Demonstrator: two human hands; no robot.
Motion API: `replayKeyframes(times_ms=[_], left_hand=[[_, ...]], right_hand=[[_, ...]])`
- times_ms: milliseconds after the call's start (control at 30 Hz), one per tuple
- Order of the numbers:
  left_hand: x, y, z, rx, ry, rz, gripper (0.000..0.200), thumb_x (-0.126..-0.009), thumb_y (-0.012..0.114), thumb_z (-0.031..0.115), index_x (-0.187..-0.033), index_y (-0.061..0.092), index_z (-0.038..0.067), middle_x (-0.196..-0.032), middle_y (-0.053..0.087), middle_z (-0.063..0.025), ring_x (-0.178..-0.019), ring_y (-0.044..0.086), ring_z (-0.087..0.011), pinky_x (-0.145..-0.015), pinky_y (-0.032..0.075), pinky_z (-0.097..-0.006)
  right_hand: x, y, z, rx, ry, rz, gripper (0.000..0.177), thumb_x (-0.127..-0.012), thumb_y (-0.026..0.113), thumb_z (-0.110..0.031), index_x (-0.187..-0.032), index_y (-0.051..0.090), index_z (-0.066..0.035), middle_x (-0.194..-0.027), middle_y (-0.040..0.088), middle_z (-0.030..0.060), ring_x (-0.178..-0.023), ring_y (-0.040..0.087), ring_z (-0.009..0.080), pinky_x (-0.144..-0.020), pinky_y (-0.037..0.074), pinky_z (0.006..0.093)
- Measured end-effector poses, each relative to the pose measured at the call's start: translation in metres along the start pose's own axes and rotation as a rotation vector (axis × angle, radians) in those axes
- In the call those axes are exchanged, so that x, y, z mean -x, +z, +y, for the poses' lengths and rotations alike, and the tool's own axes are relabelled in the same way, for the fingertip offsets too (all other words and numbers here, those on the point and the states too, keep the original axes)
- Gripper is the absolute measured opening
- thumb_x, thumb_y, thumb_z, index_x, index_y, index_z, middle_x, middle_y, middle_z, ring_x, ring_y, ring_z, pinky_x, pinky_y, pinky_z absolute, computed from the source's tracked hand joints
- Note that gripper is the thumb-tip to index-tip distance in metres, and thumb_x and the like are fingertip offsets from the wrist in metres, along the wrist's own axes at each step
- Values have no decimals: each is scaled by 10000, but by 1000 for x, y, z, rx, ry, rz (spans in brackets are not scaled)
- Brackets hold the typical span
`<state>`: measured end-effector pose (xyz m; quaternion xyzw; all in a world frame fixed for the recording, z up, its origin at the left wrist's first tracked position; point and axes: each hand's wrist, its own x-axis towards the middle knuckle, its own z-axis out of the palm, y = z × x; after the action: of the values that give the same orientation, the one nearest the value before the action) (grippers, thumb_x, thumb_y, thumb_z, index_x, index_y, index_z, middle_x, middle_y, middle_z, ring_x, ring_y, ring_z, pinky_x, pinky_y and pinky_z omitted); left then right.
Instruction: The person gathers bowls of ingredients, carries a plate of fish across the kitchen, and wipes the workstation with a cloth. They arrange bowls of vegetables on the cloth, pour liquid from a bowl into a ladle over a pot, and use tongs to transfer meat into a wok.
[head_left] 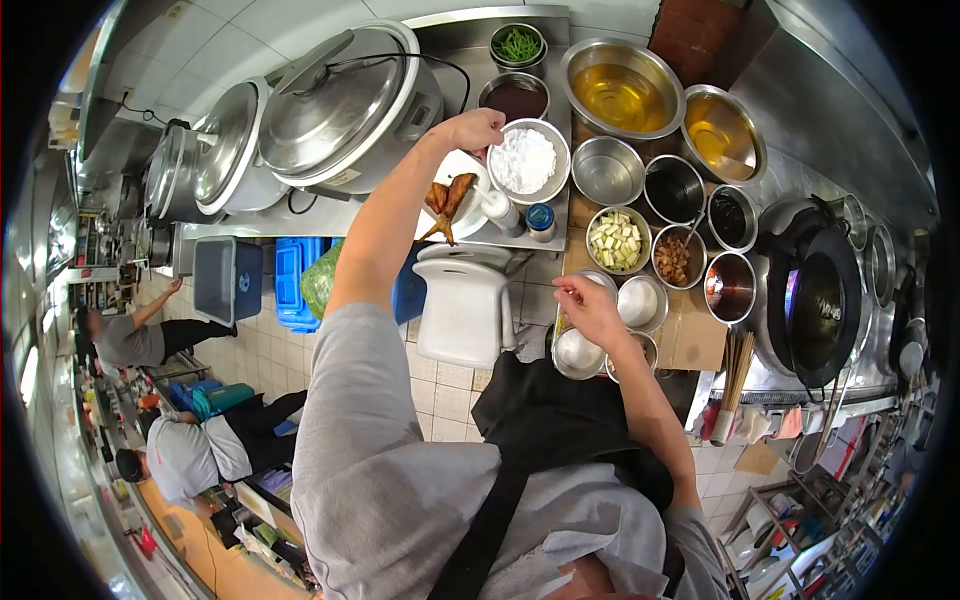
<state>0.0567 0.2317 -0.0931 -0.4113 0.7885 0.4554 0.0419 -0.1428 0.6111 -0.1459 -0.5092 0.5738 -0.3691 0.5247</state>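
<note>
— Pinched together, the fingertips of my right hand [590, 305] hover over the small steel bowls. I can't tell whether any seasoning is caught between them.
— Which bowl is closest?
— The bowl of white grains [637, 300] sits just beside the fingers, on the side towards the wok [815, 305]. Another small bowl [578, 352] lies under my wrist, nearer my body.
— And the other hand?
— My left hand [475, 130] is curled closed, well ahead of the right. It rests at the rim of the white plate [460, 165], beside the bowl of white powder [527, 160]. The fried piece [447, 203] lies on the plate just below that fist.
— What step is this?
— Taking a pinch of seasoning, I judge, with the plate steadied. Next the pinch has to cross to the plate without scattering.
</note>
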Motion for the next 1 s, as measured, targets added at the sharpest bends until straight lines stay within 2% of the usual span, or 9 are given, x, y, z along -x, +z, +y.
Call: replayKeyframes(times_ms=[300, 400, 533, 633, 700, 767, 833, 900, 1000], left_hand=[[33, -41, 21, 262, 67, 105, 148, -903, 682, 118, -847, 560, 55, -726, 587, -2, -601, 575, -88, -513, 433, -241], [62, -54, 62, 202, 151, 194, 125, -921, 676, 110, -871, 571, 64, -723, 564, 14, -581, 525, -61, -507, 410, -229], [101, -38, 146, 224, 253, 211, 132, -934, 667, 135, -863, 564, 93, -714, 542, 37, -541, 484, -44, -472, 361, -205], [123, 21, 210, 327, 264, 134, 99, -925, 677, 150, -903, 608, 82, -722, 601, 14, -498, 501, -55, -451, 394, -203], [135, 84, 250, 330, 253, 88, 125, -911, 693, 174, -950, 639, 69, -758, 630, 2, -520, 537, -63, -471, 438, -198], [132, 156, 276, 359, 186, -21, 160, -894, 709, 186, -984, 652, 66, -789, 637, 2, -589, 582, -65, -487, 459, -199], [108, 239, 281, 407, 130, -195, 173, -873, 706, 185, -980, 644, 64, -830, 626, -6, -706, 615, -82, -524, 525, -236], [78, 324, 276, 377, 143, -304, 139, -866, 686, 135, -937, 616, 38, -807, 643, -29, -633, 633, -108, -475, 517, -262], [39, 415, 269, 386, 80, -385, 202, -854, 681, 108, -792, 503, 35, -690, 625, -83, -514, 646, -162, -433, 486, -281]], right_hand=[[43, -22, 2, -68, 108, 66, 244, -965, 686, -124, -1184, 674, -18, -901, 694, 78, -734, 656, 127, -675, 535, 288], [70, -40, 5, -135, 182, 104, 237, -978, 679, -128, -1188, 674, -19, -922, 698, 63, -741, 660, 110, -671, 536, 278], [115, -70, 5, -202, 130, 242, 227, -1007, 653, -124, -1197, 662, -1, -945, 693, 32, -776, 637, 85, -702, 536, 265], [159, -100, -22, -279, 129, 362, 277, -1033, 626, -182, -1219, 652, 22, -942, 683, 32, -796, 634, 87, -715, 529, 255], [190, -115, -6, -378, 74, 483, 344, -1073, 546, -222, -1299, 606, 30, -976, 674, 57, -808, 643, 111, -705, 529, 267], [217, -130, 1, -502, 13, 588, 378, -1091, 501, -243, -1339, 578, 32, -1019, 670, 76, -813, 647, 125, -705, 533, 276], [242, -144, 20, -545, 56, 688, 489, -1115, 414, -357, -1381, 543, 33, -1141, 660, 122, -860, 681, 168, -691, 580, 307], [262, -151, 20, -559, 52, 814, 545, -1113, 387, -417, -1380, 541, 32, -1165, 668, 133, -916, 701, 190, -678, 607, 311], [287, -164, 75, -581, 299, 856, 619, -1088, 401, -510, -1372, 548, 21, -1194, 670, 130, -944, 706, 196, -649, 614, 304]])
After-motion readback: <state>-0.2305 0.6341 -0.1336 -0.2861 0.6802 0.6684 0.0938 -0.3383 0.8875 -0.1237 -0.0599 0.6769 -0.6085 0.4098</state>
